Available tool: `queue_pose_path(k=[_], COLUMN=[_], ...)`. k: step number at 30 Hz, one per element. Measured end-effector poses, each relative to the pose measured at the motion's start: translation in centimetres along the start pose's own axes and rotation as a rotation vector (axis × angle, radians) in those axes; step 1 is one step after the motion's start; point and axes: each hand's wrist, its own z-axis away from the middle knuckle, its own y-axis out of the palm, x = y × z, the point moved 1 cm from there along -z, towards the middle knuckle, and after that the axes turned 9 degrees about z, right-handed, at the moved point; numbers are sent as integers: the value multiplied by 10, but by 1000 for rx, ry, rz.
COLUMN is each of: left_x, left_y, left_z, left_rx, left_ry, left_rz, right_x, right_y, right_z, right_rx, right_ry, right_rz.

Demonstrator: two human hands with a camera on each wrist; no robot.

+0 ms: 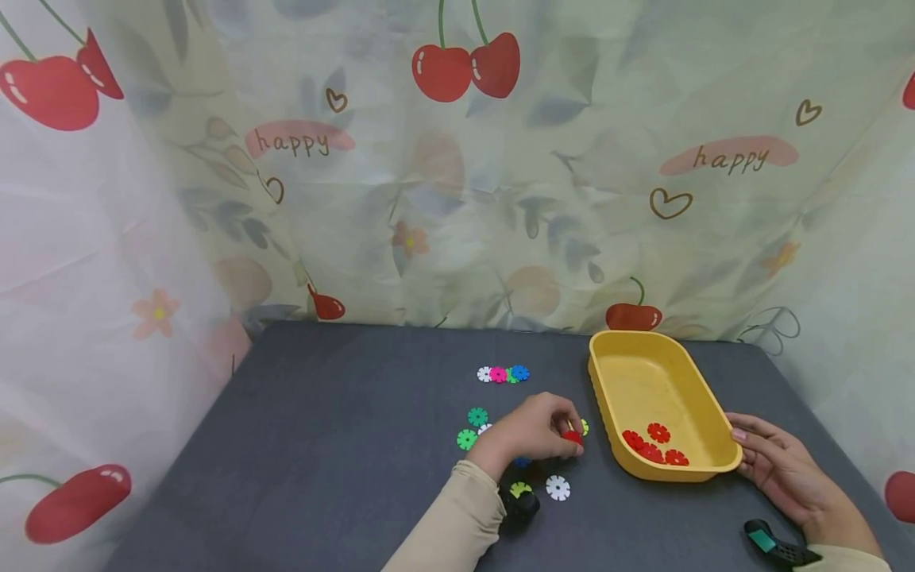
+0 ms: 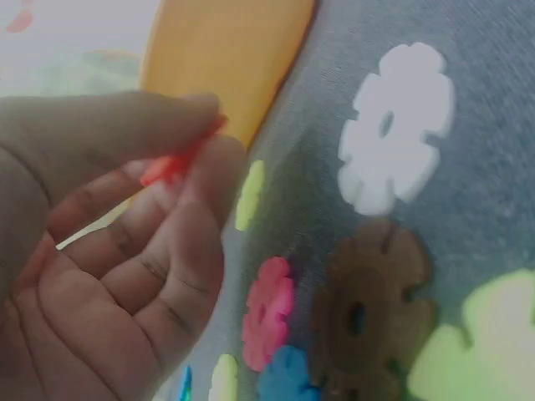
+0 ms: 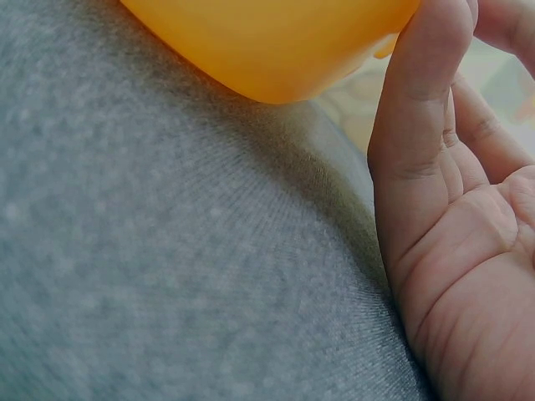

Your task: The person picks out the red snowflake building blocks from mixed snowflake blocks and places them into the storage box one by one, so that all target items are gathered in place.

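My left hand (image 1: 532,429) pinches a red snowflake-shaped plastic disc (image 1: 573,436) between thumb and fingertips, just left of the tray. The left wrist view shows the disc (image 2: 180,163) edge-on, partly hidden by the fingers. At the right, my right hand (image 1: 782,469) holds the near right rim of a yellow tray (image 1: 604,397) with thumb and fingers. Several red discs (image 1: 658,433) lie in the tray's near end. Around and under my left hand are a white disc (image 1: 558,488), a brown disc (image 2: 368,309), a pink disc (image 2: 267,313) and a blue disc (image 2: 287,376).
A row of white, pink, green and blue discs (image 1: 498,374) lies farther back. Green discs (image 1: 467,439) sit left of my left wrist. The dark grey tabletop (image 1: 343,429) meets a printed curtain (image 1: 472,199) at the back.
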Motion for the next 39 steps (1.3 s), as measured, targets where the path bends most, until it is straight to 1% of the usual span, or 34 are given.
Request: queue_pose_path(k=[5,12,17,20,23,26,31,34,39], left_x=[-4,-11,-16,-18,-20,-21,-21,-21,-23], left_y=[-1,3,11,17,21,24,29,33,36], left_z=[0,-2,-5,-6,-6,-5,-6,-6,-6], left_rx=[-37,-103,-147,-140,-124,-117,-135,-150,-148], left_ry=[23,71,68,54,32,27,34,26,17], left_rz=[116,297,426,479,506,529,548,551,584], right_x=[0,1,1,0,-1,-1,0,0,0], right_y=[1,1,-1,-1,-2,-2,-2,-1,-1], right_z=[0,0,0,-1,-1,-1,-1,-1,-1], right_rx=[10,-18,-19,-22,-28,-33,-38,-38,-32], right_ry=[-4,6,8,13,17,21,28,27,19], right_rz=[-3,11,10,10,15,21,26,22,13])
